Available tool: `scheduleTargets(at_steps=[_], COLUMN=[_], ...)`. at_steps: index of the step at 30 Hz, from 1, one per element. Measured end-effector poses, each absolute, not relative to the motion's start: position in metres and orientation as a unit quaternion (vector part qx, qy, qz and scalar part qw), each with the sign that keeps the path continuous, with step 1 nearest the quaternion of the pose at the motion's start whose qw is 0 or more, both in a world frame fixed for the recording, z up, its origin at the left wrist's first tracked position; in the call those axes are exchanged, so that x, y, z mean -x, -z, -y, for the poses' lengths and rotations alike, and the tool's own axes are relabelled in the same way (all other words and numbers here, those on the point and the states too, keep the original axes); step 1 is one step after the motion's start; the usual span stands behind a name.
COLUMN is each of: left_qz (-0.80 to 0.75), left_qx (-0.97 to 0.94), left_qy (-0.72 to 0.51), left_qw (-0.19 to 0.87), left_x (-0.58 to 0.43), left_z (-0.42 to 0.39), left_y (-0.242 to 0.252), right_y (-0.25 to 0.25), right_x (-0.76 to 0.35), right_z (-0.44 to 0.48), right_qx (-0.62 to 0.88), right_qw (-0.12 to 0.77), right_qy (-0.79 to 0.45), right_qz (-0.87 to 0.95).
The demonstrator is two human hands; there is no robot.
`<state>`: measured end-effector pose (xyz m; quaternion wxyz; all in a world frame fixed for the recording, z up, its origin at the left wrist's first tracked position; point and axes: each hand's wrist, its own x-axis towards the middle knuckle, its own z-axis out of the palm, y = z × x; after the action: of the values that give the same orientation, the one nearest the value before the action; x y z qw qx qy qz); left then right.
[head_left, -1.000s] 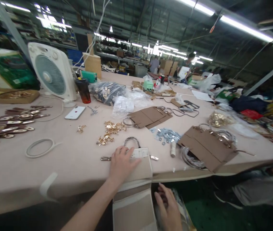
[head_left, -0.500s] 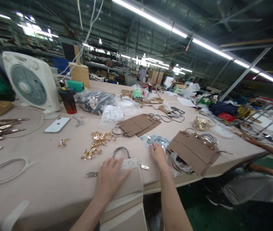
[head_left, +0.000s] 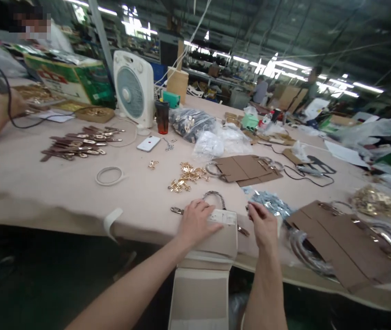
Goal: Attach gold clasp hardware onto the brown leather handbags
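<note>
In the head view, the bag (head_left: 200, 293) lies in front of you, its upper end on the table (head_left: 140, 201) and the rest hanging over the edge towards you. Its long axis runs away from you, the handle (head_left: 216, 195) arching at the far end and a strap tip sticking out on either side. Your left hand (head_left: 197, 224) is the nearer one: it rests on the upper end, fingers laid flat, thumb spread, gripping nothing. Your right hand (head_left: 264, 224) is just to the right, apart from the bag, its fingertips pinching a small piece (head_left: 247, 207). So the white strip (head_left: 226, 217) on the bag lies to the left of that pinch, with the right strap tip (head_left: 243, 231) below and between them. The blue-grey pile (head_left: 273, 202) is just beyond your right hand.

Your left hand hides part of the strip; the picture's bottom edge cuts off the bag. The pinched piece is too small to make out, and under the table is dark.
</note>
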<state>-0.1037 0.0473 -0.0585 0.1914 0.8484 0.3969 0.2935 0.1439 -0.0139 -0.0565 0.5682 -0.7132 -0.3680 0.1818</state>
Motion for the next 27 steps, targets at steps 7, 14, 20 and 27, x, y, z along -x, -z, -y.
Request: scheduleTargets(at_steps=[7, 14, 20, 27], left_qz=[-0.399, -0.397, -0.399, -0.398], left_qx=[-0.845, -0.844, -0.842, -0.843], left_qy=[-0.300, -0.302, -0.305, -0.306], left_qw=[0.192, 0.195, 0.195, 0.191], left_x=[0.104, 0.105, 0.105, 0.105], left_z=[-0.046, -0.048, -0.048, -0.047], left_y=[0.060, 0.062, 0.062, 0.060], right_y=[0.045, 0.040, 0.044, 0.049], right_x=[-0.056, -0.055, -0.047, -0.047], right_z=[0.016, 0.015, 0.011, 0.009], right_qx=[0.627, 0.657, 0.665, 0.694], right_qw=[0.534, 0.496, 0.481, 0.453], right_qy=[-0.371, -0.353, -0.282, -0.239], right_qz=[0.429, 0.444, 0.496, 0.506])
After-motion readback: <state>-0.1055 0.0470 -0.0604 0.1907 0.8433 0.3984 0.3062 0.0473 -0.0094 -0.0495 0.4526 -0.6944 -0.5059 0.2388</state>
